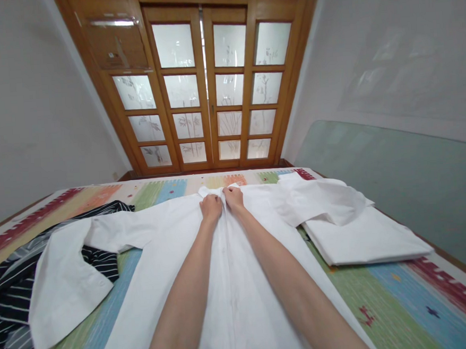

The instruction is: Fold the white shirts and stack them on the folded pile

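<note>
A white long-sleeved shirt (174, 253) lies spread out with its collar at the far end and its buttoned front facing up. At the top of the front opening, just below the collar, my left hand (211, 206) is closed on the left edge of the fabric. Right beside it, my right hand (233, 197) pinches the other edge by the collar. A narrow strip of the front placket shows between the two hands. The shirt's left-side sleeve stretches outward and bends down, while the opposite sleeve lies folded at the right. My fingertips are partly hidden.
Black-and-white striped fabric (9, 286) lies under the left sleeve. A folded white cloth stack (365, 237) sits at the right, partly under the other sleeve. Everything rests on a colourful patterned bedspread (369, 292). A pale green headboard-like panel (375, 159) borders the right; wooden glazed doors (207, 112) stand beyond.
</note>
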{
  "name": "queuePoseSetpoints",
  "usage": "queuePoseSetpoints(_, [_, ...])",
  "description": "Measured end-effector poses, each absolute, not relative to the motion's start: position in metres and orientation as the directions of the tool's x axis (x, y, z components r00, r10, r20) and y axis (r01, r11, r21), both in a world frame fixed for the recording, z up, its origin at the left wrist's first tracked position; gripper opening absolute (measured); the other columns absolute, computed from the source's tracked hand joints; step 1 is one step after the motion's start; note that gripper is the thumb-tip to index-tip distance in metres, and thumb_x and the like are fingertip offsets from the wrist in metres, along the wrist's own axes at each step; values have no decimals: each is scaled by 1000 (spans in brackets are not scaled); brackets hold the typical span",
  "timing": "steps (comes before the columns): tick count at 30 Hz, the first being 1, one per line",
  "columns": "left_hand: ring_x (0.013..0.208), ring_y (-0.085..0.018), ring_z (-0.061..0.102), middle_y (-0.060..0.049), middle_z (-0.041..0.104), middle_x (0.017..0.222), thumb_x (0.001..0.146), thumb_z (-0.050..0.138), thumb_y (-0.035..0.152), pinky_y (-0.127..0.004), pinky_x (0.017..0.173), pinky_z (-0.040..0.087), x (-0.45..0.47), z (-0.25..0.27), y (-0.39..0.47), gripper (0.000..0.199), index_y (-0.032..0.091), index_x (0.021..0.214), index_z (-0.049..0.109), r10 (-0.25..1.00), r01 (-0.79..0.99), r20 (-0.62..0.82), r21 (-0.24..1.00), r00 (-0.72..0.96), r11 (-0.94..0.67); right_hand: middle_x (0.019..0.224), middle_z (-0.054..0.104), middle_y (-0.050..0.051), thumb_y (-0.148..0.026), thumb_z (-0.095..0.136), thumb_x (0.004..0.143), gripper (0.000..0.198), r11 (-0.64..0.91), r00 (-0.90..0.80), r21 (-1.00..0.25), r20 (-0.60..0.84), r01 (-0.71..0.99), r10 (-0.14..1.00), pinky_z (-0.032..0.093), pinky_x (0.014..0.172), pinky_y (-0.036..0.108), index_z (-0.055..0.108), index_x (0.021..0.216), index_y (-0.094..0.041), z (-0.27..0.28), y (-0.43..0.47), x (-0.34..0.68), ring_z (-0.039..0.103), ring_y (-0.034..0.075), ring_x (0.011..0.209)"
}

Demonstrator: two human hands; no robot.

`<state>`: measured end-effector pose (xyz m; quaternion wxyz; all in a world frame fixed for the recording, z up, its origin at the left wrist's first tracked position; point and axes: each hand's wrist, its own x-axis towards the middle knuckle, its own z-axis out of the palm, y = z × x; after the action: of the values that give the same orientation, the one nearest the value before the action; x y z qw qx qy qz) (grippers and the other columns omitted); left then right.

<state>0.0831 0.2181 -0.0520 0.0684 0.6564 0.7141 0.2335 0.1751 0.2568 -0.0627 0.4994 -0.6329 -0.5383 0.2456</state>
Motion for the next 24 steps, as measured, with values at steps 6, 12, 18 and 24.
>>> queuePoseSetpoints(6, [107,-24,63,-12,72,109,88,48,23,-33,90,42,81,-56,228,27,18,101,71,961,868,220,496,-170,40,65,68,2,-25,51,70,19,93,267,-891,231,444,936,42,65,22,65,59,-19,-73,254,169,60,15,69])
queuePoseSetpoints(12, [100,-23,64,-11,72,99,86,50,23,-34,89,43,78,-62,234,20,18,89,69,950,817,254,577,-180,0,67,70,5,-24,51,71,20,140,254,-853,300,503,919,44,65,23,66,59,-19,-78,252,170,61,16,69])
queuePoseSetpoints(18, [97,-18,63,-10,70,102,85,49,17,-29,88,45,75,-67,238,19,16,92,66,923,745,339,660,-182,-96,55,63,0,-25,48,72,21,149,210,-897,254,416,944,44,59,21,66,63,-20,-78,252,173,59,14,58])
queuePoseSetpoints(24, [87,-16,66,-7,72,92,83,52,16,-28,85,48,73,-72,242,14,15,88,65,916,657,358,737,-183,-157,54,61,-1,-26,48,72,20,164,170,-923,234,349,957,44,59,22,63,61,-18,-77,251,175,58,14,56])
